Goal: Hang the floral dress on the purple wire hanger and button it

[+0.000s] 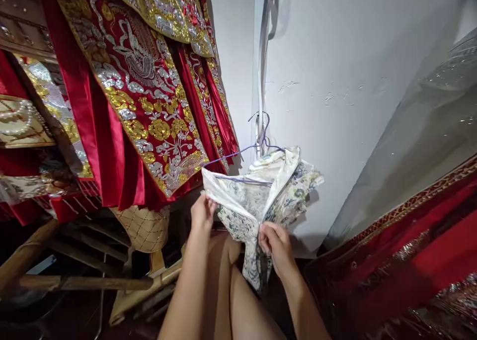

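Note:
A white floral dress (246, 201) with a V-shaped neckline hangs from a purple wire hanger (238, 152), whose hook sits beside a narrow strap on the wall. My left hand (202, 212) pinches the garment's edge below its left shoulder. At the bottom of the V, my right hand (275, 241) has its fingers closed on the fabric near the front middle. The lower part of the dress drops narrow and bunched between my arms. Part of the hanger's lower bar shows inside the neck opening.
Red garments (149, 96) with gold and silver embroidery hang at the left. Bamboo furniture (85, 283) stands below them. A pale wall (328, 81) lies behind the hanger. On the right, clear plastic (413, 116) covers more red embroidered cloth (428, 245).

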A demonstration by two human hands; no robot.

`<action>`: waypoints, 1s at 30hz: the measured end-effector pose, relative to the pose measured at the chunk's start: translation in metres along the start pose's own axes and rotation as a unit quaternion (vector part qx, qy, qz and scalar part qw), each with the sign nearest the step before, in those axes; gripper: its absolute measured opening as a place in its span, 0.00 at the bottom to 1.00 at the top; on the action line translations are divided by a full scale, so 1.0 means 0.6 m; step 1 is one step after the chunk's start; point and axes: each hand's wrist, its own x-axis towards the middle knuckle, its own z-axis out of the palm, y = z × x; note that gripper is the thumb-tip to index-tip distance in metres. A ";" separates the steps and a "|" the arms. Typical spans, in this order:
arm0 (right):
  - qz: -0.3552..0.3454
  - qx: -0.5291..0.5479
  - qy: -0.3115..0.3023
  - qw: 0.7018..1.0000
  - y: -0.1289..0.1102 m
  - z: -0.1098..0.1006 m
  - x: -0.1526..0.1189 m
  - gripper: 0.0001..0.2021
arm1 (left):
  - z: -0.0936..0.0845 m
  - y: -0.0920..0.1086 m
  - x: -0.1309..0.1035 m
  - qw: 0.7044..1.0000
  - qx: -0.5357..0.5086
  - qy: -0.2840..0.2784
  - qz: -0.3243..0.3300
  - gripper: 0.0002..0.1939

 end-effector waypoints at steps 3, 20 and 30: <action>0.020 0.076 0.040 0.996 0.038 -0.019 -0.032 0.21 | -0.002 -0.065 -0.058 0.998 -0.027 -0.024 -0.046 0.16; 0.196 0.141 -0.011 0.970 -0.037 -0.069 -0.041 0.27 | 0.051 -0.006 -0.289 0.822 0.264 -0.479 0.158 0.09; 0.139 -0.123 -0.283 0.941 -0.227 -0.043 0.060 0.16 | 0.003 -0.014 -0.187 0.749 0.392 -0.531 0.054 0.26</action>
